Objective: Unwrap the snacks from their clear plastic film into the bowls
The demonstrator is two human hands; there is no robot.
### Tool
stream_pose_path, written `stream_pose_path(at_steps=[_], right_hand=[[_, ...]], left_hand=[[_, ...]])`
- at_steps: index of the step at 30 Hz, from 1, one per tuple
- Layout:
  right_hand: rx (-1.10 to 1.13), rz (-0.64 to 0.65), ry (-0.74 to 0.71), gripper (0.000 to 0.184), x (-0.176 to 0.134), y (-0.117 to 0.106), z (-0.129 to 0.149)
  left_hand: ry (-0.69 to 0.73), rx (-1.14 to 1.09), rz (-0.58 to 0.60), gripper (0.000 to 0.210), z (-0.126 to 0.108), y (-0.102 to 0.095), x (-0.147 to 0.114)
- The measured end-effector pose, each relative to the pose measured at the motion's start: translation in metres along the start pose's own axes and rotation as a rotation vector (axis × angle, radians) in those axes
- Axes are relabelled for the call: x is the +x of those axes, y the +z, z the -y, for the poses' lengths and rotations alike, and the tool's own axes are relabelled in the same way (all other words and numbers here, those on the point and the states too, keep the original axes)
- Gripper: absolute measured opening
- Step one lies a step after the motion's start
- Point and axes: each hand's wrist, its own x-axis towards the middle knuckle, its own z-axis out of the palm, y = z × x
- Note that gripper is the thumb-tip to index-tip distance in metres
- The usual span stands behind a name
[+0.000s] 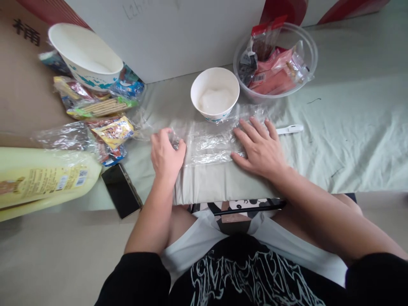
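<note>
A clear plastic bag (210,146) lies flattened on the green cloth in front of me. My left hand (166,155) is at its left edge, fingers curled down and closed on the film; the fingertips are partly hidden. Spread flat over the bag's right side is my right hand (261,148), palm down with fingers apart. A white paper bowl (215,93) with a blue-green pattern stands just behind the bag. From beyond my right fingers sticks out a white plastic utensil (291,129), its other end hidden.
A clear tub (310,70) of packaged snacks stands at the back right. On the left are a larger paper bucket (89,55), wrapped sticks (103,107), snack packets (113,131), a phone (121,190) at the edge and a yellow package (47,180). Boxes line the back.
</note>
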Motion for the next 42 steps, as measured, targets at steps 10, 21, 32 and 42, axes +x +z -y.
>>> stream_pose_path(at_steps=[10, 21, 32, 42], right_hand=[[0.037, 0.128, -0.224, 0.045, -0.007, 0.0, 0.018], [0.122, 0.051, -0.188, 0.036, -0.018, -0.014, 0.031], [0.549, -0.022, -0.344, 0.026, -0.008, -0.064, 0.022], [0.48, 0.272, -0.326, 0.02, -0.009, -0.024, 0.048]], left_hand=[[0.134, -0.146, 0.102, 0.06, 0.005, 0.003, 0.003], [0.053, -1.018, 0.574, 0.037, 0.002, -0.007, -0.004], [0.012, -1.432, 1.388, 0.037, -0.004, -0.034, -0.016], [0.047, -1.44, 1.422, 0.056, -0.016, -0.034, -0.025]])
